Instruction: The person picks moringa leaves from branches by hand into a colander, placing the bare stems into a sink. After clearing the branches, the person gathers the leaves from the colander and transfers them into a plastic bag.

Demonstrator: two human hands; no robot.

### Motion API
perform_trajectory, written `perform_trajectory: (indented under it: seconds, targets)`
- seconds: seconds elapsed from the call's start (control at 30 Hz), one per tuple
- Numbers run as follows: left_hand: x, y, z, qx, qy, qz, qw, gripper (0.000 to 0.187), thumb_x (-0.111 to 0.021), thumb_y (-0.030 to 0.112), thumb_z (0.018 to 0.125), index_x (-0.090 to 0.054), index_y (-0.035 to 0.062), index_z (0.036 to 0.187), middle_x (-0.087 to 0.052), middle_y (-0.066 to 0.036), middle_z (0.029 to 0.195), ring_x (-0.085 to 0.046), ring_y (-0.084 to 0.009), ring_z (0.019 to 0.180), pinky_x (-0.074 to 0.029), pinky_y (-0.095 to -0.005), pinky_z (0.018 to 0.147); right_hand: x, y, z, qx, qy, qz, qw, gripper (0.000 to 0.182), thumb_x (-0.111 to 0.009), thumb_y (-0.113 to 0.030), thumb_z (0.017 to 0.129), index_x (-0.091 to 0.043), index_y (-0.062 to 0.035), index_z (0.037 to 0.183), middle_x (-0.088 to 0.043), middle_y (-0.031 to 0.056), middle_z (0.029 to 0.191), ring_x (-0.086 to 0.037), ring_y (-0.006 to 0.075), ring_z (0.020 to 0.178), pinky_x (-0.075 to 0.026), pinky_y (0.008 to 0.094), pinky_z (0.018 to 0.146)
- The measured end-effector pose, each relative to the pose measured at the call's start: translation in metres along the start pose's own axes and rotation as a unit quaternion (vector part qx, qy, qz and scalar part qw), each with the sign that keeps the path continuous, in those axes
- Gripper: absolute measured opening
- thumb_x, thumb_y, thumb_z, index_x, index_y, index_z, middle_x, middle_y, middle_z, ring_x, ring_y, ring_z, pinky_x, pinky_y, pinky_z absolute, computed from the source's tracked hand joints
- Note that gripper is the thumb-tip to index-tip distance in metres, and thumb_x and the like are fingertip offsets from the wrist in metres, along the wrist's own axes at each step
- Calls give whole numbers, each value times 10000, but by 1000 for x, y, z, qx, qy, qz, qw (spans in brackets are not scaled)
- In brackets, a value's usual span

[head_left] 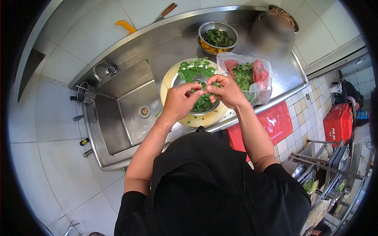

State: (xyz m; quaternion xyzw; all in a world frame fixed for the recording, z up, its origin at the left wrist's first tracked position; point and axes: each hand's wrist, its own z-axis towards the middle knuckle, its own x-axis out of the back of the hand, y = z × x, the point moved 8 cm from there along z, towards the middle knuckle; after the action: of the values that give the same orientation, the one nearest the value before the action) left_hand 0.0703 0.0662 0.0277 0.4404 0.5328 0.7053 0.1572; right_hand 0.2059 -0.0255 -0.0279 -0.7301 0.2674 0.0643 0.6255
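Observation:
My left hand (182, 101) and my right hand (228, 92) meet over a metal bowl (191, 112) of green leaves, fingertips nearly touching. Both are closed in a pinch on a small leafy green sprig (203, 85), partly covered by the fingers. Loose leaves (201, 103) lie in the bowl under my hands. Behind them, a bunch of leafy stems (195, 70) rests across the bowl's far side. The bowl stands on a round, pale yellow board (167, 87), where a few fallen leaves are scattered. Right of it sits a clear plastic bag (264, 89) with more leafy greens.
A sink basin (136, 94) with a tap (104, 70) lies left. Behind are a bowl of greens over yellow pieces (218, 37), an orange-yellow handle (126, 26) and a knife (165, 11). A red crate-like surface (275, 124) sits below the counter edge; racks (330, 165) stand right.

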Motion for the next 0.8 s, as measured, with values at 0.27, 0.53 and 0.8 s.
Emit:
perform_trajectory:
  seconds: [0.27,0.53,0.8]
  targets:
    - [10,20,-8,-93,-1,4,996,187,-754,134,891,-754,28,1044,-760,-87,893,-683,-96,730,-536,-253,666,-20,-14,1,14,-42,-84,995,153,-761,-92,892,-661,5,956,-696,90,867,-637,138,656,-536,263,588]
    - [3,6,-6,-51,-53,-37,997,94,-683,99,890,-701,8,909,-689,-17,773,-621,-63,682,-509,-245,640,-33,-19,-3,8,-68,-125,990,146,-768,-79,883,-674,14,947,-691,79,860,-651,134,651,-541,259,584]
    - [30,-41,3,-13,39,-154,987,44,-664,48,866,-648,12,845,-594,50,734,-508,-27,667,-428,-207,601,-7,-19,1,14,-22,-118,993,136,-735,-67,901,-668,3,997,-688,72,909,-669,123,687,-586,251,619]
